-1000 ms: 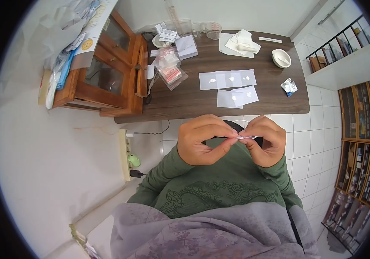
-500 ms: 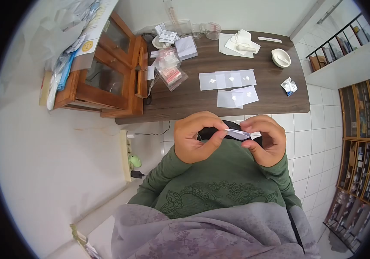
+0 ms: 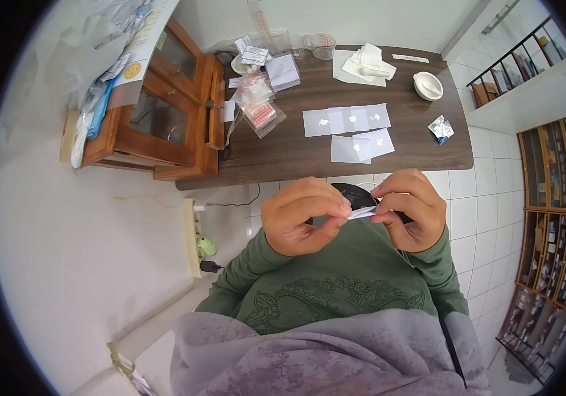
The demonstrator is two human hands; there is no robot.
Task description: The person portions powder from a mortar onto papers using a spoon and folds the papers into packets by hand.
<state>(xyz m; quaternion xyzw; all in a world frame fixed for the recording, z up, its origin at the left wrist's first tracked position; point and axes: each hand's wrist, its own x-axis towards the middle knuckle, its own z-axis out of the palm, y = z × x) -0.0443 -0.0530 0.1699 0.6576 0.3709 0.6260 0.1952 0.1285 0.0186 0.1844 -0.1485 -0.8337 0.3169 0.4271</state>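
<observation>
Between my two hands, above my lap and in front of the table edge, is a small folded white paper (image 3: pixel 362 212). My left hand (image 3: pixel 304 214) pinches its left end between thumb and fingertips. The right end is pinched by my right hand (image 3: pixel 411 210), with the thumb underneath and the fingers curled over. Beyond them on the dark wooden table (image 3: pixel 263 162) lie several overlapping white paper sheets (image 3: pixel 343 157), each bearing a little heap of white powder (image 3: pixel 357 148).
A white mortar (image 3: pixel 428 86) and a crumpled foil packet (image 3: pixel 440 130) are on the right. Further back lie white cloths or tissues (image 3: pixel 365 65), a paper stack (image 3: pixel 283 72), plastic bags (image 3: pixel 260 112) and measuring cups (image 3: pixel 323 47). A wooden cabinet (image 3: pixel 164 112) stands at the left.
The folded paper looks narrower and flatter than before. My hands have come slightly lower at the paper, and the right hand has turned a little outward.
</observation>
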